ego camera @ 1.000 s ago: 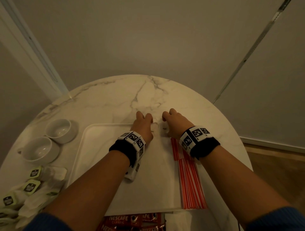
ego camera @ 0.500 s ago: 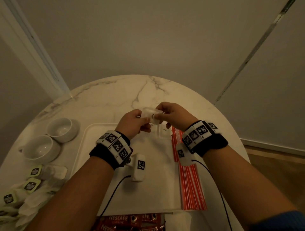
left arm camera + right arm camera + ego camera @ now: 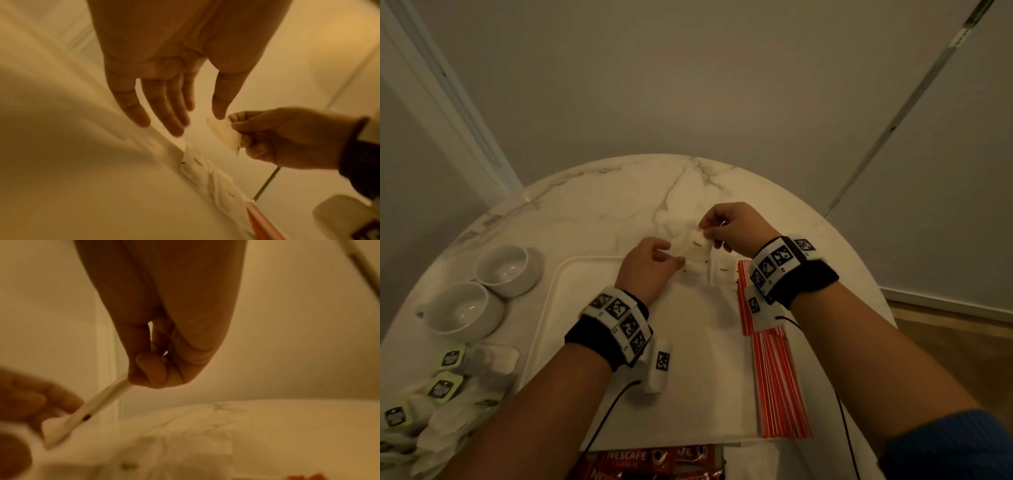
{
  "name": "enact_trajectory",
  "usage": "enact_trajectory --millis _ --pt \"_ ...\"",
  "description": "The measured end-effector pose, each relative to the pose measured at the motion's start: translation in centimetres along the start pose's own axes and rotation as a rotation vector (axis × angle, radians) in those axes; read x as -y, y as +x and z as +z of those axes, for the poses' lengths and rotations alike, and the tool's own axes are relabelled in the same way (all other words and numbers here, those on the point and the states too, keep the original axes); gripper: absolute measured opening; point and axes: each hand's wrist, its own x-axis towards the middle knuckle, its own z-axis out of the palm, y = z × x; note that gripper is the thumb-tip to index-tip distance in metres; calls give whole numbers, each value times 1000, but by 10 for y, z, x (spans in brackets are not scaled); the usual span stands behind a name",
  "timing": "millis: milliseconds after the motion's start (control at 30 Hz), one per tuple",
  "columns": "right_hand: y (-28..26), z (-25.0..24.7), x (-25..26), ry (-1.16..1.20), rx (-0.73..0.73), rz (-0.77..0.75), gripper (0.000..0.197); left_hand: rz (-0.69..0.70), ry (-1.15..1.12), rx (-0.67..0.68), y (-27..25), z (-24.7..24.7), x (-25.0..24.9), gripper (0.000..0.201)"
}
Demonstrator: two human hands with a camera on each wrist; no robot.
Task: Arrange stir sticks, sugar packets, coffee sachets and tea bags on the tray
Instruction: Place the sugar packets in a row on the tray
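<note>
- Far left, off the tray (image 3: 558,308): two white cups (image 3: 482,294) on the marble table (image 3: 619,192), and nearer me a loose heap of tea bags (image 3: 445,383) with green tags. They wait there, I judge, because the tray's left side is bare and will take them later.
- My left hand (image 3: 650,267) is over the tray's far edge. From its wrist camera the fingers (image 3: 162,113) are spread and nearly straight, gripping nothing; the thumb tip just meets the lower corner of the sugar packet (image 3: 697,245). I use it only to steady or guide the packet.
- The sugar packet hangs in the air between my hands, above more sugar packets on the tray (image 3: 717,274), which lie along the far edge just beside the sticks.
- My right hand (image 3: 736,226) has the grip: thumb and curled fingers pinch the packet's top edge, so it dangles flat and can be laid down squarely on the row.
- Right of that, the red-and-white stir sticks (image 3: 777,377) lie in a tidy bundle along the tray's right edge, running front to back.
- Nearest me, below the tray, the coffee sachets (image 3: 654,460) lie on the table, not yet placed.
</note>
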Motion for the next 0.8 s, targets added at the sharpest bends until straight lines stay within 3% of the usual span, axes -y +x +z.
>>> enact_trajectory --millis 100,233,367,533,600,700,800 --pt "9 10 -2 -203 87 27 13 156 242 -104 -3 -2 4 24" --pt "19 27 -6 -325 167 61 16 282 559 89 -8 3 3 18" --pt "20 32 -8 -430 144 67 20 295 779 264 -9 12 -3 33" --pt "7 15 -21 -441 -37 41 17 297 848 323 -10 19 0 28" --pt "-4 8 -27 -526 -24 43 12 314 850 329 -11 20 3 26" --pt "-18 9 -37 -711 92 71 40 339 856 339 -11 21 4 31" --pt "-24 15 -44 -761 104 52 63 427 919 356 -11 23 3 39"
